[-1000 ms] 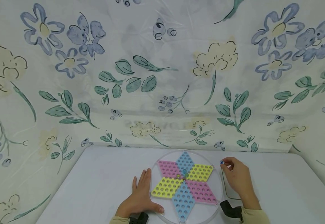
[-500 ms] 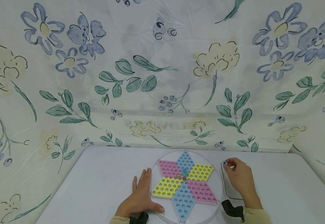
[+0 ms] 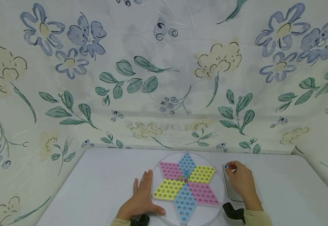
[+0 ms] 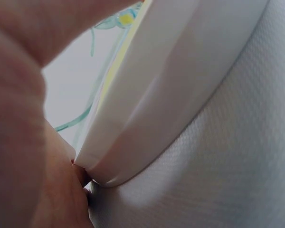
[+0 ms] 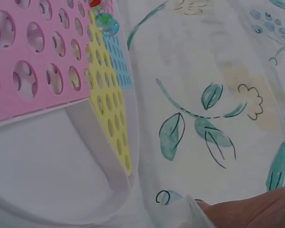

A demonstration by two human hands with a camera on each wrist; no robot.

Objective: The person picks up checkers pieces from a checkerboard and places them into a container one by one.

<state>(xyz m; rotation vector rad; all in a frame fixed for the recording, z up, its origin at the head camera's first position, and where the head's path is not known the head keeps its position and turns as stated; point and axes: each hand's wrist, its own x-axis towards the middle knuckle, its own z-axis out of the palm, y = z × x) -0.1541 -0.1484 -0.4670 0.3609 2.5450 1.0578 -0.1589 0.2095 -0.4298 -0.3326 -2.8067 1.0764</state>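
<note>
A round Chinese checkers board (image 3: 200,216) with a pink, yellow and blue six-pointed star of holes lies flat on the white table. Several marbles (image 5: 106,24) sit around the star's centre. My left hand (image 3: 144,196) lies at the board's left edge, fingers straight and thumb spread toward the near rim; in the left wrist view it touches the white rim (image 4: 147,90). To the right of the board, my right hand (image 3: 240,179) pinches a small blue-and-white marble (image 3: 226,166) between thumb and forefinger. Only part of the right hand shows in the right wrist view.
Under and beside the right hand lies a flat rectangular thing with a thin dark edge (image 3: 234,200), partly covered by the hand. A floral cloth (image 3: 164,78) hangs behind the white table (image 3: 96,179) and along its sides.
My right hand, with the marble, has shifted slightly right and then a little nearer to me. The left hand and the board have stayed put.
</note>
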